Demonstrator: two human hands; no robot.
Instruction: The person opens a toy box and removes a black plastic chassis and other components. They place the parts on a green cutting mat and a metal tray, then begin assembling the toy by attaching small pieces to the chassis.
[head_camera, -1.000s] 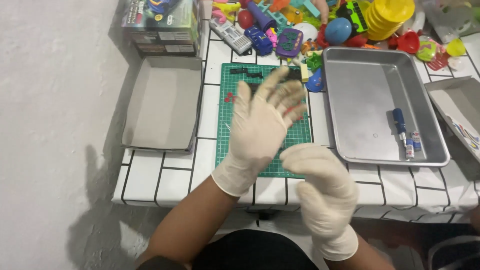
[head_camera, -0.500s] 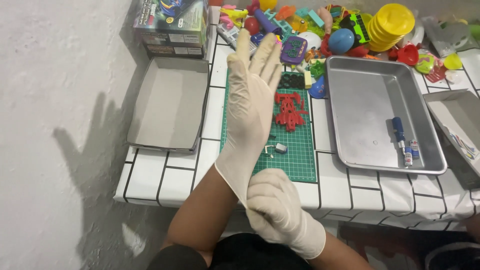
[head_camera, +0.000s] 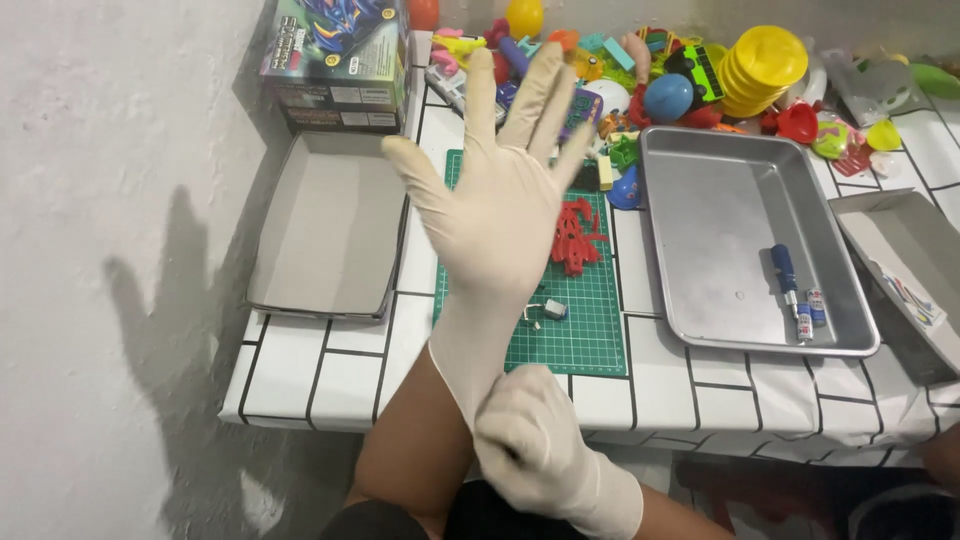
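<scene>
While right hand (head_camera: 535, 440) fingers pinch its cuff, left hand (head_camera: 500, 200) fingers splayed, empty, in creamy latex.

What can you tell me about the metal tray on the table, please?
The metal tray is a shallow, rectangular pan of dull silver metal with rounded corners and a rolled rim. It lies flat on the white tiled table, right of the green cutting mat. Inside, near its lower right corner, lie a blue-handled screwdriver and a small tube. Neither gloved hand touches it.

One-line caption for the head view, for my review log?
Right gloved hand tugs the cream latex glove's cuff on the raised left hand above a green cutting mat.
</scene>
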